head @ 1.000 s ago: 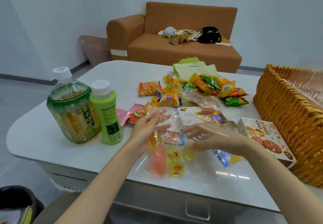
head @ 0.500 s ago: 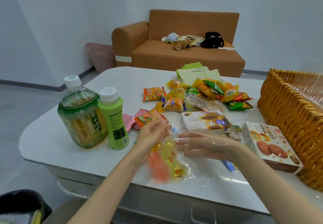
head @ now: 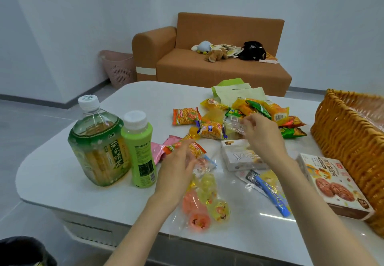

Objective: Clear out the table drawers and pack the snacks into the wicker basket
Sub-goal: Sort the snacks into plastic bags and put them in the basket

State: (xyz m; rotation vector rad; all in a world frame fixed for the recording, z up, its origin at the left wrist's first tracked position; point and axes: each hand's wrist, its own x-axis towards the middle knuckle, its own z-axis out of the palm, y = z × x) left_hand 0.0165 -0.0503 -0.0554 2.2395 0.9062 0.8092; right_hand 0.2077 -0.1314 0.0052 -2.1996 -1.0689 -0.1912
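Observation:
A clear bag of jelly cups lies on the white table in front of me. My left hand grips the bag's top end, its fingers blurred. My right hand is further back, fingers curled on a clear snack packet at the edge of a pile of small snack packs. The wicker basket stands at the table's right side. A cookie box, a white box and a blue stick packet lie between my arms and the basket.
A large tea bottle and a green drink bottle stand left of my left hand. An orange noodle snack and a pink packet lie nearby. Behind the table are a sofa and a pink hamper.
The jelly bag has come down from its lifted position and lies on the table. My right hand left the bag and reached back to the snack pile.

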